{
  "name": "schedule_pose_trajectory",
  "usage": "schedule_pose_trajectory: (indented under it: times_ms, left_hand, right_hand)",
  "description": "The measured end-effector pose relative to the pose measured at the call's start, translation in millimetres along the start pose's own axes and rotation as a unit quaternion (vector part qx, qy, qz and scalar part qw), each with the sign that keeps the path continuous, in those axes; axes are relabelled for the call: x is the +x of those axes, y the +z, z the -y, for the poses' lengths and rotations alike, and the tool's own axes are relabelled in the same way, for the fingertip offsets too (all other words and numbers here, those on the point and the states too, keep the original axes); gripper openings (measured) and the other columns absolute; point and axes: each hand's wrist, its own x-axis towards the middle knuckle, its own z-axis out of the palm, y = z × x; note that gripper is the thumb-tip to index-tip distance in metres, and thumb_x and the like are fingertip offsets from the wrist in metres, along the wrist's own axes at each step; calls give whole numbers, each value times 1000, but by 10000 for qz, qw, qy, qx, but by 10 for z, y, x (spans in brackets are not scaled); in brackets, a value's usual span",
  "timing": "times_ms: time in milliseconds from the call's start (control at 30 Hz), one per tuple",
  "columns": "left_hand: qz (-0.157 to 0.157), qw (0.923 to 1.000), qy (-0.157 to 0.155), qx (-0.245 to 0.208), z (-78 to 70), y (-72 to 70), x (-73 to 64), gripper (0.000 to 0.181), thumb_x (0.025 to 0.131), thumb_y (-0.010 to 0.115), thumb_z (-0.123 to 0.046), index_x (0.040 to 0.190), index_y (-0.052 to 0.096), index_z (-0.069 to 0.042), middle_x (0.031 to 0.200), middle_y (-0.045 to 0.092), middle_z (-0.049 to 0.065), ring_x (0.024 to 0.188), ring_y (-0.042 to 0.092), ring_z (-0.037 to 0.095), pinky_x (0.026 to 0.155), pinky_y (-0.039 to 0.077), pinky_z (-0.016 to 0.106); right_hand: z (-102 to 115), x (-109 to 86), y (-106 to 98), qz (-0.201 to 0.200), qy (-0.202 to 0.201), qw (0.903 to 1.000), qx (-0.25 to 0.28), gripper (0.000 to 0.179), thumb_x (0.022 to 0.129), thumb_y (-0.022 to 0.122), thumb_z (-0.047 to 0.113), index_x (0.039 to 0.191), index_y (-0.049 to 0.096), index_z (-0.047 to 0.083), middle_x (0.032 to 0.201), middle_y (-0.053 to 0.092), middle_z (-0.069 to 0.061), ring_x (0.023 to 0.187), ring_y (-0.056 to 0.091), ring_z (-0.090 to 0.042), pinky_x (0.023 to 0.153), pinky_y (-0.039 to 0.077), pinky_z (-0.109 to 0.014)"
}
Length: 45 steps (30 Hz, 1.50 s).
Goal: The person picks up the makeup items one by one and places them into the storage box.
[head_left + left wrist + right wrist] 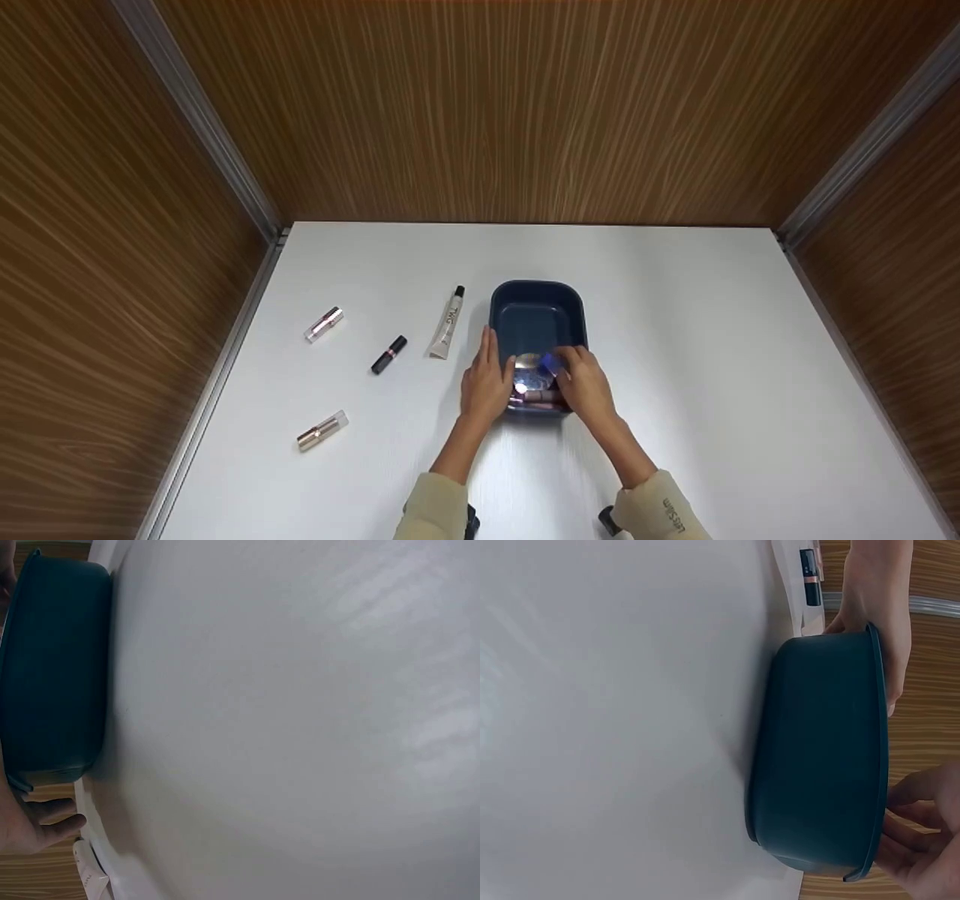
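Note:
A dark blue-green rectangular box (538, 298) stands on the white table. My left hand (486, 384) lies along its left rim with the fingers straight and the thumb over the inside edge. With thumb and fingers, my right hand (586, 384) pinches a small blue object (553, 364) over the near right part of the box; the fingers hide much of it. Below it inside the box is a shiny round silver piece (528, 377). Slim pinkish tubes (541, 397) lie along the near end. Both wrist views show the box's outer wall (56, 667).
Left of the box lie a white squeeze tube (448, 324) with a black cap and a black lipstick (389, 355). Farther left are a pink-and-silver lipstick (324, 325) and a gold lipstick with a transparent end (322, 430). Wood-grain panels (480, 112) enclose the table's back and sides.

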Motion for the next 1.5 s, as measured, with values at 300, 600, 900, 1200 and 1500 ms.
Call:
schedule_pose_trajectory:
  times_ms: [300,600,900,1200,1500]
  left_hand:
    - [23,10000,-49,-4,1,4,15,60,97,42,-35,143,26,2,149,22,11,112,51,30,83,44,43]
    - [-42,10000,20,25,-7,9,10,60,97,43,-33,142,27,2,148,23,13,116,48,28,82,45,42]
    - [-57,10000,-5,36,-4,20,9,60,97,41,-35,142,27,2,148,23,13,115,48,28,82,45,43]
    - [-22,10000,-12,61,-7,23,10,60,98,41,-35,143,26,2,149,22,12,115,48,28,81,45,43]
    - [-57,9999,-38,-75,-14,14,4,60,96,47,-31,142,28,2,149,23,12,112,51,30,81,45,44]
  right_hand:
    - [-78,17,-59,-192,233,9995,132,25,77,67,-4,101,64,-2,94,59,-15,91,55,-33,77,46,-45]
    - [-215,-15,-54,-811,141,9964,191,27,75,69,-2,101,63,-3,100,58,-17,95,53,-35,81,43,-47]
    - [-366,-186,31,20,581,9980,263,58,83,68,18,131,45,-7,137,37,-23,124,35,-39,98,30,-50]
    - [-363,-222,90,183,564,9977,329,71,83,68,31,137,38,-4,145,28,-17,129,28,-36,99,27,-51]
    - [-352,-245,123,506,608,9965,256,79,85,63,36,142,25,-3,148,20,-17,131,22,-40,102,22,-52]
